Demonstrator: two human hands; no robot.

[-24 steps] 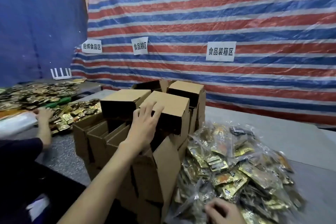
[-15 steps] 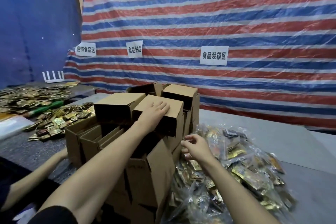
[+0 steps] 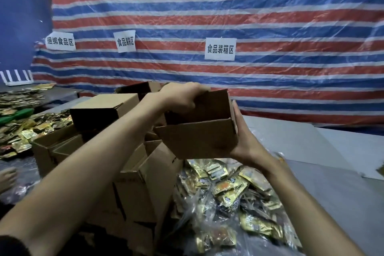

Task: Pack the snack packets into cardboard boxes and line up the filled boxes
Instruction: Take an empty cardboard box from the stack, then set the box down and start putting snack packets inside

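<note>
I see the left hand (image 3: 182, 97) gripping the open cardboard box (image 3: 197, 139) by its far rim, the right hand (image 3: 244, 139) pressed flat-fingered against its right wall, snack packets (image 3: 239, 195) heaped at its 5 o'clock.

Makeshift packing workshop: striped tarp wall (image 3: 228, 16), zone signs (image 3: 220, 49), stacked cardboard boxes (image 3: 104, 110).

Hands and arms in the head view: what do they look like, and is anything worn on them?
The left hand and right hand are bare: no gloves, rings or watch show. Both forearms are uncovered. A dark sleeve covers the left arm only at the bottom-left corner; none shows on the right.
</note>
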